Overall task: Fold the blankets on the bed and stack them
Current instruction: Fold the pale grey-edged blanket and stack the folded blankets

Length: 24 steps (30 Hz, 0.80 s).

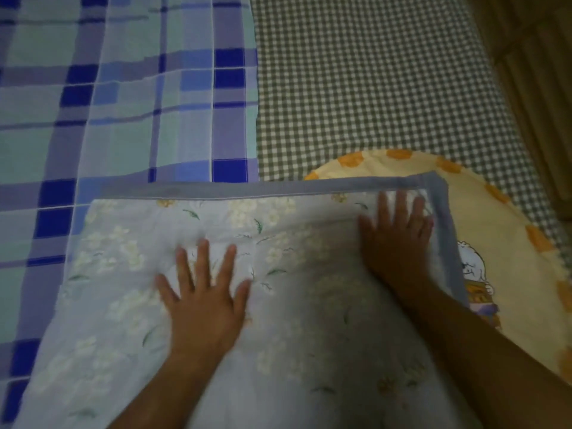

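A bed (pixel 371 88) covered by a green checked sheet fills the view. On its left side a blue plaid blanket (pixel 123 103) lies spread flat, not yet folded. Nearest the person, a pale floral blanket (pixel 278 335) with a grey border sits folded, partly overlapping a cream and orange pillow (pixel 510 274). Both hands lie flat with fingers spread wide, holding nothing: the left hand (pixel 204 301) presses mid-fabric, the right hand (pixel 399 239) near the far corner, probably smoothing the fold flat.
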Available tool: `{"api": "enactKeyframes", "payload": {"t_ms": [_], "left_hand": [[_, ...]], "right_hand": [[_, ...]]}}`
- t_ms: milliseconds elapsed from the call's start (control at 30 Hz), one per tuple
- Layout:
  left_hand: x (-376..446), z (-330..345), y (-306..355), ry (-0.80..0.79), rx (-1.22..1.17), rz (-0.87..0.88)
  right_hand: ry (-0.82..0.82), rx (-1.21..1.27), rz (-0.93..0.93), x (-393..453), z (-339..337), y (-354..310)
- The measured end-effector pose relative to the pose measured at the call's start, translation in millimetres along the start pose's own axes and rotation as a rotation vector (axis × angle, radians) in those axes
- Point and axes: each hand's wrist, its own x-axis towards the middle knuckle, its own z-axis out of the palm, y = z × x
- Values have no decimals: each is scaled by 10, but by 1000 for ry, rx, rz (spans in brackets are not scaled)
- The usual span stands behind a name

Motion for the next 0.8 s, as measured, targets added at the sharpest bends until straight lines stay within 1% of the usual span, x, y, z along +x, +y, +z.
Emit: {"api": "enactKeyframes", "payload": {"t_ms": [33,67,133,200,233,267,300,367,400,433,500,533,600,633,667,700,733,767,800], "left_hand": [[89,79,-95,-3,11,-39],[178,116,-151,-6,16,-54],[280,143,-169,-9,23,-62],[259,71,-120,4,55,-75],[250,4,-87,6,80,-65],[262,-63,-51,12,102,-40],[322,-130,-41,29,115,-11],[567,-194,22,39,122,45],[707,-191,-24,39,128,52],[833,-175,-121,23,129,42],[1006,-73,-471,-16,110,-44],[1037,-26,-726,-24,88,-132],[963,-8,-1294,-78,10,-373],[858,-64,-1497,-88,-31,-479],[696,-141,-1585,-46,-56,-522],[479,-214,-1569,35,-60,-478],[222,-293,-1433,127,-54,-367],[-88,-353,-1187,194,-53,-235],[-436,-380,-893,219,-53,-104]], "right_hand": [[-17,-35,33,106,106,226],[-42,-65,21,215,160,366],[-63,-54,-21,385,194,456],[10,-32,49,382,108,320],[83,-16,100,323,31,160],[159,13,100,205,-30,-58],[172,46,30,43,-86,-362],[104,24,-215,-259,-100,-811],[82,0,-270,-293,-16,-882],[80,-5,-235,-239,104,-808],[90,-15,-27,-2,340,-432],[71,-23,24,96,414,-232],[-8,-1,18,179,433,-22],[-33,7,19,181,372,-41],[-47,10,41,151,271,-132],[-69,27,68,85,145,-281],[-60,54,72,-42,5,-477],[-19,63,44,-242,-139,-720],[57,60,-9,-533,-273,-1004]]}}
